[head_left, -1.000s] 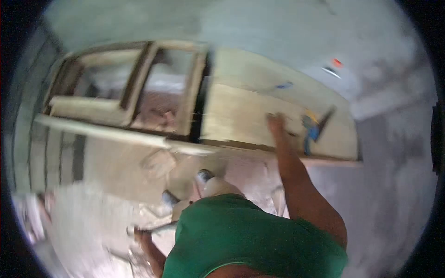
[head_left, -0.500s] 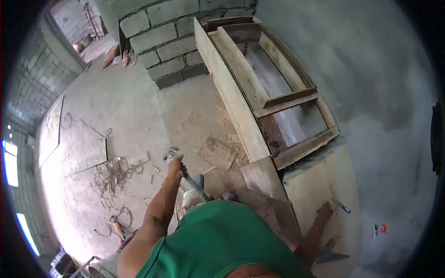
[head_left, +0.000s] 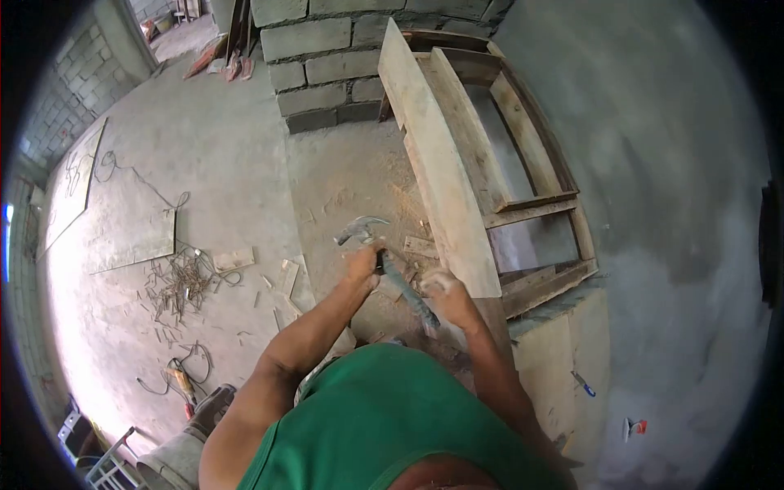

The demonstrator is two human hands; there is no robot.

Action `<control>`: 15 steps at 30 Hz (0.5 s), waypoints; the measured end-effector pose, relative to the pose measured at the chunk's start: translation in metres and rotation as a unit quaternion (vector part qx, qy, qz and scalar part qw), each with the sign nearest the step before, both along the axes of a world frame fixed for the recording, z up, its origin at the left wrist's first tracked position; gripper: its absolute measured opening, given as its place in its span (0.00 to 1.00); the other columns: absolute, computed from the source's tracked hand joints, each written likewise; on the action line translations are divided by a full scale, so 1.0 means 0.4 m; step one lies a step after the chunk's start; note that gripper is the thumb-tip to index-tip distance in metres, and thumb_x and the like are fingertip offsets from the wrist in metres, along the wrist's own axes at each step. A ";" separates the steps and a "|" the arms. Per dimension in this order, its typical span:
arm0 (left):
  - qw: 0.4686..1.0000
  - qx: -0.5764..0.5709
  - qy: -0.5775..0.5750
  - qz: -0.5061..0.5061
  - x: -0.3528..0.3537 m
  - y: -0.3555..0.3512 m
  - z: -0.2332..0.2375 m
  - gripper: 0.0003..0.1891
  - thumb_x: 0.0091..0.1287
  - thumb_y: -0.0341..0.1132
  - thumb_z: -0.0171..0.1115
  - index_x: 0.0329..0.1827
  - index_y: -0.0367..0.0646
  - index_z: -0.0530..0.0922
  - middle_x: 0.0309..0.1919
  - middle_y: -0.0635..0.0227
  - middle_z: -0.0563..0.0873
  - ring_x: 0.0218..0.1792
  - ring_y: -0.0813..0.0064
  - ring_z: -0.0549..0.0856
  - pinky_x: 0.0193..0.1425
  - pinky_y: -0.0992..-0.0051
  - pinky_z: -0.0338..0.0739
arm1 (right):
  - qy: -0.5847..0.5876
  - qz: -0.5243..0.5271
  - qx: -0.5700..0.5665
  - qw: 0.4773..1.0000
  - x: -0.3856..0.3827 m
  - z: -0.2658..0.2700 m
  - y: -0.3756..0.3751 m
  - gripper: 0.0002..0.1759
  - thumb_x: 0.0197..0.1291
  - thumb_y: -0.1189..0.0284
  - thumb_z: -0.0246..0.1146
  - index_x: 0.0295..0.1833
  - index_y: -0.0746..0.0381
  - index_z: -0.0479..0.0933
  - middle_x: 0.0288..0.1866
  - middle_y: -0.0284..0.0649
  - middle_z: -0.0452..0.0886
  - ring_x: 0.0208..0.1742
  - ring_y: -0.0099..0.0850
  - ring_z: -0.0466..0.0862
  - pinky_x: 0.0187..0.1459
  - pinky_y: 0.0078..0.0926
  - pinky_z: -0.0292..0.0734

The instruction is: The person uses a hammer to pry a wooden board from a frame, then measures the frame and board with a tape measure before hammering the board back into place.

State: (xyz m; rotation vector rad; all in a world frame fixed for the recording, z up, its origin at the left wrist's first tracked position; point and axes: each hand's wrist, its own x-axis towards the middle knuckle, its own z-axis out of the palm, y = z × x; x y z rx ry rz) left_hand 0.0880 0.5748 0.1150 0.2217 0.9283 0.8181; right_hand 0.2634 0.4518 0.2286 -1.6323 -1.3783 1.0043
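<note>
My left hand (head_left: 364, 265) is wrapped round a claw hammer (head_left: 406, 287), gripping it just below the steel head. The hammer's handle slants down to the right, toward my body. My right hand (head_left: 445, 296) is curled, its fingers pressed together beside the lower end of a long pale plywood panel (head_left: 441, 180). Whatever those fingers hold, if anything, is too small or blurred to tell. The panel forms the near side of a wooden frame (head_left: 543, 204) with open compartments, which stands against the grey wall.
A blue-handled tool (head_left: 583, 384) lies on a plywood sheet (head_left: 547, 359) to the right. Wood scraps and sawdust (head_left: 347, 204) cover the floor ahead. A heap of thin pieces (head_left: 181, 286) and a corded power tool (head_left: 180, 381) lie left. A block wall (head_left: 327, 69) stands ahead.
My right hand has left the plywood sheet at the right and come forward beside the panel. My left hand has carried the hammer rightward and slightly up. The view has shifted.
</note>
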 end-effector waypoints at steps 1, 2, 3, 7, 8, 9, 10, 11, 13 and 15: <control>1.000 0.001 0.001 -0.013 -0.003 0.007 -0.007 0.09 0.69 0.37 0.61 0.37 0.40 0.79 0.29 0.63 0.83 0.26 0.68 0.82 0.32 0.69 0.78 | -0.138 0.102 0.135 0.976 -0.027 -0.006 0.020 0.11 0.62 0.72 0.60 0.43 0.69 0.79 0.32 0.47 0.82 0.34 0.41 0.83 0.42 0.33 0.78; 1.000 -0.002 0.000 -0.012 -0.008 0.008 -0.007 0.09 0.69 0.37 0.61 0.37 0.40 0.79 0.29 0.63 0.83 0.26 0.68 0.82 0.32 0.69 0.78 | -0.139 0.104 0.131 0.976 -0.045 -0.008 0.033 0.11 0.62 0.72 0.60 0.43 0.69 0.79 0.32 0.47 0.82 0.34 0.41 0.83 0.42 0.33 0.78; 0.999 -0.018 -0.033 -0.025 -0.016 0.006 0.032 0.07 0.69 0.36 0.61 0.38 0.41 0.77 0.29 0.65 0.81 0.29 0.69 0.81 0.36 0.67 0.79 | -0.140 0.117 0.030 0.983 -0.062 -0.007 0.045 0.10 0.62 0.72 0.60 0.43 0.68 0.80 0.41 0.48 0.82 0.45 0.41 0.81 0.50 0.33 0.75; 0.992 -0.045 -0.103 -0.051 -0.050 0.021 0.139 0.08 0.71 0.37 0.59 0.41 0.42 0.76 0.31 0.66 0.80 0.32 0.69 0.80 0.42 0.65 0.80 | -0.158 0.135 -0.102 0.973 -0.128 0.013 0.080 0.10 0.63 0.72 0.60 0.44 0.67 0.82 0.49 0.48 0.83 0.53 0.40 0.82 0.55 0.32 0.74; 0.991 -0.041 -0.107 -0.064 -0.062 0.027 0.163 0.09 0.71 0.38 0.60 0.42 0.41 0.75 0.33 0.66 0.80 0.33 0.69 0.80 0.41 0.66 0.80 | -0.163 0.135 -0.105 0.972 -0.137 0.014 0.088 0.10 0.63 0.72 0.60 0.44 0.67 0.82 0.49 0.48 0.83 0.53 0.40 0.82 0.55 0.32 0.74; 0.991 -0.044 -0.113 -0.064 -0.075 0.035 0.168 0.09 0.71 0.38 0.60 0.42 0.41 0.75 0.33 0.66 0.80 0.33 0.69 0.80 0.41 0.66 0.80 | -0.138 0.098 -0.117 0.979 -0.145 0.014 0.096 0.11 0.63 0.72 0.60 0.44 0.67 0.82 0.46 0.48 0.84 0.50 0.38 0.82 0.53 0.32 0.75; 0.992 -0.029 -0.028 -0.122 -0.092 0.045 0.171 0.12 0.71 0.41 0.60 0.45 0.40 0.75 0.34 0.66 0.80 0.35 0.69 0.81 0.41 0.68 0.80 | -0.113 0.058 -0.128 0.984 -0.151 0.013 0.103 0.11 0.64 0.71 0.60 0.45 0.68 0.82 0.43 0.47 0.84 0.47 0.37 0.83 0.51 0.32 0.76; 0.982 -0.013 0.057 -0.179 -0.108 0.054 0.175 0.15 0.71 0.43 0.61 0.48 0.39 0.76 0.36 0.67 0.80 0.37 0.69 0.81 0.41 0.70 0.80 | -0.117 0.055 -0.131 0.983 -0.156 0.007 0.112 0.11 0.64 0.71 0.60 0.45 0.68 0.82 0.43 0.47 0.84 0.47 0.37 0.83 0.51 0.32 0.76; 0.976 0.000 0.034 -0.213 -0.143 0.048 0.189 0.17 0.70 0.43 0.63 0.51 0.39 0.75 0.38 0.67 0.80 0.39 0.70 0.81 0.42 0.70 0.80 | -0.109 0.044 -0.091 0.989 -0.160 -0.017 0.132 0.13 0.65 0.70 0.60 0.45 0.69 0.82 0.37 0.43 0.85 0.42 0.33 0.83 0.49 0.30 0.77; 0.969 0.011 0.013 -0.248 -0.157 0.013 0.174 0.19 0.69 0.43 0.65 0.53 0.39 0.75 0.40 0.67 0.80 0.42 0.71 0.82 0.42 0.70 0.80 | -0.067 0.032 -0.079 0.994 -0.169 -0.051 0.159 0.13 0.65 0.70 0.60 0.45 0.69 0.82 0.35 0.42 0.84 0.38 0.31 0.82 0.44 0.28 0.77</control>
